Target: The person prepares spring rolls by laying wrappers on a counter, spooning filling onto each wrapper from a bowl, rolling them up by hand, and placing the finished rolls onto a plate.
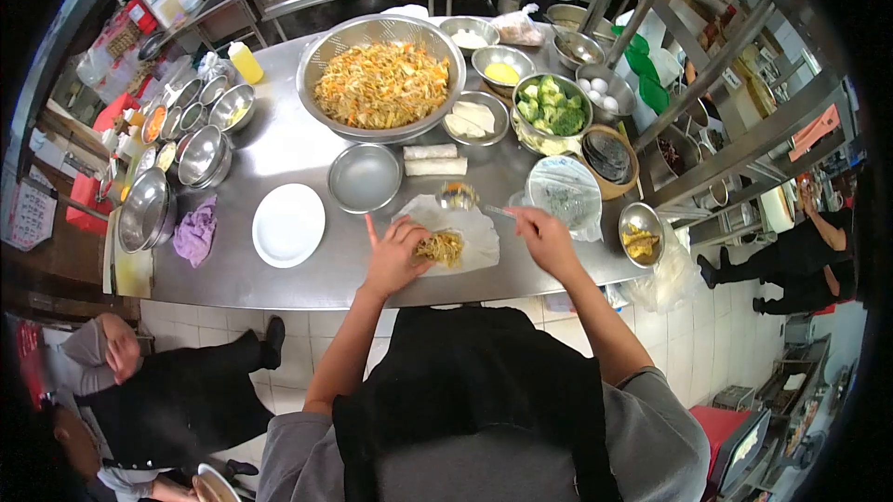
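Note:
My right hand (549,246) is closed around the thin handle of a metal spoon (458,196). The spoon's round bowl hangs over the far edge of a pale, thin wrapper sheet (481,246) on the steel table. A mound of shredded filling (441,249) lies on this sheet. My left hand (398,258) rests at the sheet's left side with its fingers apart, its thumb and fingertips against the filling. Two rolled wraps (435,167) lie just beyond the sheet. To their left stands a metal bowl (365,178) of what looks like cloudy liquid.
A big colander (312,65) of shredded filling stands at the back. On the right are a bowl of broccoli (553,107), a plastic-covered stack (565,187) and a small bowl (641,234). A white plate (288,226) and purple cloth (194,232) lie left. Co-workers stand nearby.

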The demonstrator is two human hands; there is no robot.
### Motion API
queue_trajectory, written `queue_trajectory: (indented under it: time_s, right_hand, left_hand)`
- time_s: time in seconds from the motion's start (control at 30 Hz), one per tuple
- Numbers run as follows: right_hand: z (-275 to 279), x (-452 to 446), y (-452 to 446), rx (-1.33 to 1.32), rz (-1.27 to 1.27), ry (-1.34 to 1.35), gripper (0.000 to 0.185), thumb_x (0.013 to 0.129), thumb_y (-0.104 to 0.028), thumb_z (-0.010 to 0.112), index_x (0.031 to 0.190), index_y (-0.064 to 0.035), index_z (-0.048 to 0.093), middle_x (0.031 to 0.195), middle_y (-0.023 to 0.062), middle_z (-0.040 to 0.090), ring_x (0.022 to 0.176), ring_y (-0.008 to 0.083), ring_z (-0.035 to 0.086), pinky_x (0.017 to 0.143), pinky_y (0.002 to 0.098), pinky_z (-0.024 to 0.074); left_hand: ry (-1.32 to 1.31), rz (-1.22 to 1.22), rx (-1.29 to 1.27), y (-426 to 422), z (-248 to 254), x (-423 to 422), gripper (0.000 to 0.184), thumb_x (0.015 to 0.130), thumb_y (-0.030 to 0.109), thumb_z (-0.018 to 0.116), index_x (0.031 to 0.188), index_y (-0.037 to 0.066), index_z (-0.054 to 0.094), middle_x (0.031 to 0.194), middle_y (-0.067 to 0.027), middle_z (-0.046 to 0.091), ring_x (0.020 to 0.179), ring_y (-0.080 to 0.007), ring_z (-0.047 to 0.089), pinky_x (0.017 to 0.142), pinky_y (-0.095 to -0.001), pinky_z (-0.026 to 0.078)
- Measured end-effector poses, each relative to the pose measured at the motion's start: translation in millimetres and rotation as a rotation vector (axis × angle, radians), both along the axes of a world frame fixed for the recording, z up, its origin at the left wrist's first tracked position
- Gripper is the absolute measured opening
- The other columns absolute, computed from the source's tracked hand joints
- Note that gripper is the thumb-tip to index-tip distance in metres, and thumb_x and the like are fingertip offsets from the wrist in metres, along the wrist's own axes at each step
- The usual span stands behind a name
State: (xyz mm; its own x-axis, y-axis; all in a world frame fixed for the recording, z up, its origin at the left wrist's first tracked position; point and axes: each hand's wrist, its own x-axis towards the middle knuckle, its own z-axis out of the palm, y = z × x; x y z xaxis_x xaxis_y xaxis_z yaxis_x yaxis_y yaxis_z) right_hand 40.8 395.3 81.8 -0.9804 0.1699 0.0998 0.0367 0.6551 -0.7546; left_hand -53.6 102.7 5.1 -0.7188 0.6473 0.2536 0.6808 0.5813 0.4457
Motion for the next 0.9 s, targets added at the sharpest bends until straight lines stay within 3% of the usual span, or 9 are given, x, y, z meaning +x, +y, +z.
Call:
queue_trajectory:
  time_s: [0.03,0.2,0.23,0.3,0.43,0.6,0.9]
  right_hand:
    - [18.4,-18.0,-0.7,-0.022,-0.022,0.022,0.026,0.096,-0.013,0.056,0.116,-0.0116,0.073,0.085,0.0131,0.07,0.075,0.0325,0.068,0.067,0.0432,0.0517]
    - [77.7,-137.9,-22.3,0.437,-0.117,0.381,0.024,0.088,-0.007,0.056,0.105,-0.0083,0.073,0.093,0.019,0.07,0.082,0.0371,0.069,0.072,0.0475,0.0558]
    - [79.1,-166.1,-25.1,0.502,-0.131,0.438,0.022,0.094,-0.012,0.056,0.106,-0.0113,0.074,0.093,0.018,0.07,0.077,0.0384,0.068,0.069,0.0486,0.0545]
    - [75.3,-225.8,-29.5,0.614,-0.143,0.377,0.023,0.087,-0.009,0.057,0.102,-0.0081,0.073,0.092,0.0177,0.07,0.081,0.0373,0.07,0.07,0.0478,0.0566]
    - [73.0,-299.1,-45.4,0.759,-0.098,0.27,0.018,0.084,-0.006,0.058,0.092,-0.0006,0.074,0.098,0.0198,0.071,0.089,0.0351,0.072,0.076,0.0448,0.0585]
    - [64.7,-326.2,-62.3,0.895,0.021,0.193,0.019,0.084,-0.006,0.059,0.09,-0.0007,0.076,0.105,0.0216,0.072,0.094,0.0335,0.073,0.078,0.0427,0.059]
    - [86.5,-313.7,-66.2,0.799,0.018,0.107,0.019,0.08,-0.012,0.063,0.09,-0.0025,0.076,0.095,0.0204,0.074,0.093,0.0349,0.073,0.079,0.0452,0.058]
  left_hand:
    - [0.002,-0.023,-0.028,1.0,-0.7,-0.2,0.047,0.072,0.035,0.085,0.114,0.023,0.067,0.12,0.0064,0.063,0.135,-0.0232,0.047,0.116,-0.075,-0.003]
    - [0.055,-0.022,-0.055,10.4,-11.9,2.7,0.043,0.073,0.034,0.083,0.111,0.022,0.068,0.117,0.0055,0.064,0.134,-0.0213,0.049,0.116,-0.0758,-0.003]
    - [0.061,-0.003,-0.073,11.4,-15.5,3.7,0.041,0.073,0.034,0.083,0.111,0.022,0.069,0.117,0.0053,0.064,0.133,-0.0208,0.05,0.116,-0.076,-0.002]
    - [0.083,0.028,-0.08,12.3,-20.5,5.4,0.038,0.075,0.032,0.082,0.109,0.021,0.07,0.115,0.005,0.064,0.132,-0.02,0.051,0.116,-0.0762,-0.001]
    - [0.078,0.058,-0.088,7.6,-25.8,5.2,0.033,0.077,0.03,0.079,0.107,0.02,0.071,0.114,0.0047,0.066,0.129,-0.0192,0.053,0.116,-0.0764,0.0]
    - [0.069,0.085,-0.079,1.8,-26.3,5.8,0.029,0.078,0.031,0.079,0.104,0.02,0.072,0.115,0.0054,0.067,0.13,-0.018,0.053,0.117,-0.0743,-0.004]
    - [0.077,0.089,-0.096,4.9,-25.9,8.1,0.03,0.077,0.022,0.076,0.106,0.018,0.072,0.113,0.003,0.067,0.13,-0.0187,0.054,0.116,-0.0756,-0.003]
